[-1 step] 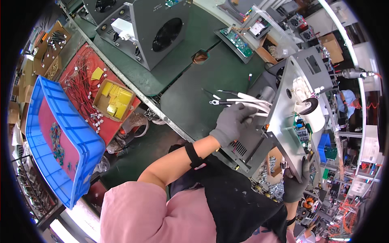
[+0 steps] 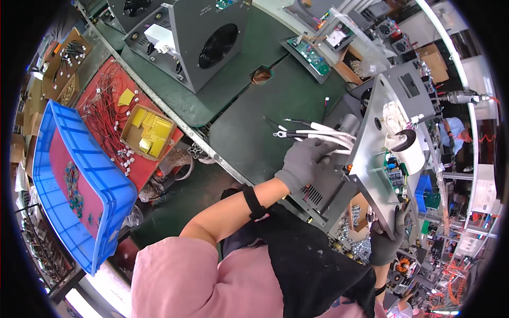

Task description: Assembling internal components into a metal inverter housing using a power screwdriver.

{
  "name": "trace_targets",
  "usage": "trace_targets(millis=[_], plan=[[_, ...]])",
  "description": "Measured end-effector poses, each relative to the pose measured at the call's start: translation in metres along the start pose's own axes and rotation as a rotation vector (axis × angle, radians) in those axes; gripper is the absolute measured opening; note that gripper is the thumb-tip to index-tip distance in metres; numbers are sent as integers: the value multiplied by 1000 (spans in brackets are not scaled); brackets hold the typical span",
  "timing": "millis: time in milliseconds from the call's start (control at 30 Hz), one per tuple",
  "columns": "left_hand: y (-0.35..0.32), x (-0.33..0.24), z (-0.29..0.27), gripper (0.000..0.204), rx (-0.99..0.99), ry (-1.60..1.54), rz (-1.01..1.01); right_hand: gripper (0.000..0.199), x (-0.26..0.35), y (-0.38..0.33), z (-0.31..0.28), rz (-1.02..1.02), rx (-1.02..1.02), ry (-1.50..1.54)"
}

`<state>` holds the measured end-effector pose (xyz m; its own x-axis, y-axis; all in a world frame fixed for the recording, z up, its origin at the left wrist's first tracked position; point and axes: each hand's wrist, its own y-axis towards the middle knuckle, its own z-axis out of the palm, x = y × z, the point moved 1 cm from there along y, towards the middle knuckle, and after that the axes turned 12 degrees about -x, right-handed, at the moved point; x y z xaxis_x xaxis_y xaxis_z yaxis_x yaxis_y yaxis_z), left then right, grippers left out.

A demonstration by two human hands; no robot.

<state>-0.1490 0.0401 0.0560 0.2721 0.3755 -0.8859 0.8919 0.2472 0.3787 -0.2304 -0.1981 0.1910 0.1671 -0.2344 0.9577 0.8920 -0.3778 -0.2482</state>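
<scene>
The left hand [image 2: 303, 161], in a grey glove, is closed around a bundle of white cables [image 2: 318, 133] over the green bench mat [image 2: 249, 127]; the right hand [image 2: 386, 241], dark-gloved, grips the lower edge of the tilted grey metal panel [image 2: 371, 153], just beside the cables

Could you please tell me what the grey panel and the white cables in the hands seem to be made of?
The flat grey panel looks like brushed sheet metal: thin, stiff, dull sheen. The white cables, held by the left hand, appear plastic-sheathed, smooth and bending, with probably metal ring ends. The right hand steadies the panel's lower edge.
</scene>
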Motion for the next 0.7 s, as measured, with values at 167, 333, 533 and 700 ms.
trace_targets(millis=[167, 333, 533, 700], plan=[[12, 7, -5, 18, 228, 448, -35, 26, -3, -1, -5, -249, -13, -437], [15, 6, -14, 20, -145, 363, 281, 35, -12, -2, -18, -655, -27, -870], [13, -6, 0, 29, -90, 224, 642, 37, -14, 2, -26, -617, -27, -882], [6, -9, 2, 30, 152, 417, 360, 32, -5, 2, -7, -456, -43, -672]])
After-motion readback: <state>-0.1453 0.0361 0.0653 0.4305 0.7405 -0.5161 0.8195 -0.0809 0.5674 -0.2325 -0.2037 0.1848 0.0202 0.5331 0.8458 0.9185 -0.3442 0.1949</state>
